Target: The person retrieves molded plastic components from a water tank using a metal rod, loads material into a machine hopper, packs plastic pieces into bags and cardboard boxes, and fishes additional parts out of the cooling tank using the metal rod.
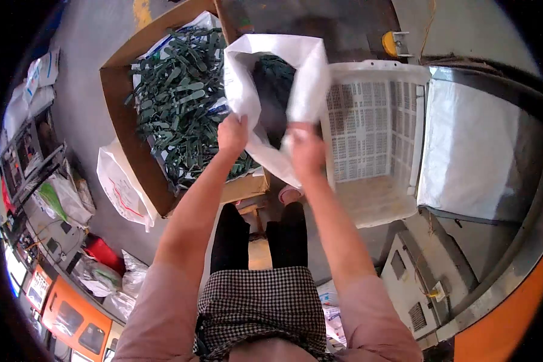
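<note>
A white woven sack (pixel 311 75) stands with its mouth open in front of me, and dark green pieces (pixel 274 73) show inside it. On the near left of the rim, my left hand (pixel 232 134) is closed around the sack's edge. My right hand (pixel 306 151), blurred by motion, is closed on the right side of the same rim. Just left of the sack, a cardboard box (pixel 119 99) holds a heap of flat, elongated dark green parts (pixel 178 96). The lower part of the sack is hidden by its own rim and my hands.
A white perforated plastic crate (pixel 374 208) stands to the right, beside a large white-covered block (pixel 464 139). Another white bag (pixel 123 184) leans against the box's left side. A grey cabinet (pixel 407 283) is at the lower right, orange machinery (pixel 72 311) at the lower left.
</note>
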`<state>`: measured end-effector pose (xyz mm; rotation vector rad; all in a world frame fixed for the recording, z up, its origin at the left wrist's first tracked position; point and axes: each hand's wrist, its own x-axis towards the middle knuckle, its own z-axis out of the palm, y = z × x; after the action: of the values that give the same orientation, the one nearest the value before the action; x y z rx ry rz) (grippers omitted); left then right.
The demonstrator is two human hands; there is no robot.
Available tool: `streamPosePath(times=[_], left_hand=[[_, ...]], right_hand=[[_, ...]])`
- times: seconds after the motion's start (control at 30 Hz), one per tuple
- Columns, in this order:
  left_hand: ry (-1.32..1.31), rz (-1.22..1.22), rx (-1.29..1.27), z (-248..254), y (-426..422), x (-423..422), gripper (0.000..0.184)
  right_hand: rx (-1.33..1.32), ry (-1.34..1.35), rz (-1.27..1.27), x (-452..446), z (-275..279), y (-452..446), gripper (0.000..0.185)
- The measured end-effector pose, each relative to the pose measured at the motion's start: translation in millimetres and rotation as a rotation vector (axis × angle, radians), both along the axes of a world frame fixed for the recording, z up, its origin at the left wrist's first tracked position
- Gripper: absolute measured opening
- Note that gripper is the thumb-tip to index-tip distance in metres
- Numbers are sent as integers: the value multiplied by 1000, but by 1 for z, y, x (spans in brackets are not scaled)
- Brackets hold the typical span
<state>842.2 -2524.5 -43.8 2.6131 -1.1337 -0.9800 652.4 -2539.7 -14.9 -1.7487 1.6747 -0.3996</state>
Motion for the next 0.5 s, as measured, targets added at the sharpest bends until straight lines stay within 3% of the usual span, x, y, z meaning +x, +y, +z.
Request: streamPosePath(times=[0.03, 0.07, 0.13, 0.17, 0.23, 0.27, 0.37, 0.43, 0.5], left_hand=[[-40, -1, -140, 26, -7, -10, 32], [-35, 11, -146, 35, -8, -10, 32], [64, 94, -301, 45, 0, -12, 29], [-29, 37, -163, 41, 7, -9, 24], [-9, 6, -94, 32, 11, -9, 23], [8, -26, -22, 30, 16, -10, 22], [0, -79, -71, 30, 7, -5, 23], [-53, -147, -49, 24, -1, -3, 22], [-16, -168, -67, 17, 2, -4, 21]], right_hand=[[-284, 139, -205, -28, -13, 5, 16], [-184, -36, -404, -48, 33, -10, 8], [-242, 180, -386, -96, 47, -11, 14], [-247, 185, -382, -92, 54, -10, 14], [291, 555, -228, -80, 68, -11, 26], [293, 560, -213, -79, 68, -11, 26], [95, 748, -41, -70, 65, -31, 41], [-408, 853, 129, -51, 76, -70, 50], [-352, 669, 144, -31, 56, -108, 53]])
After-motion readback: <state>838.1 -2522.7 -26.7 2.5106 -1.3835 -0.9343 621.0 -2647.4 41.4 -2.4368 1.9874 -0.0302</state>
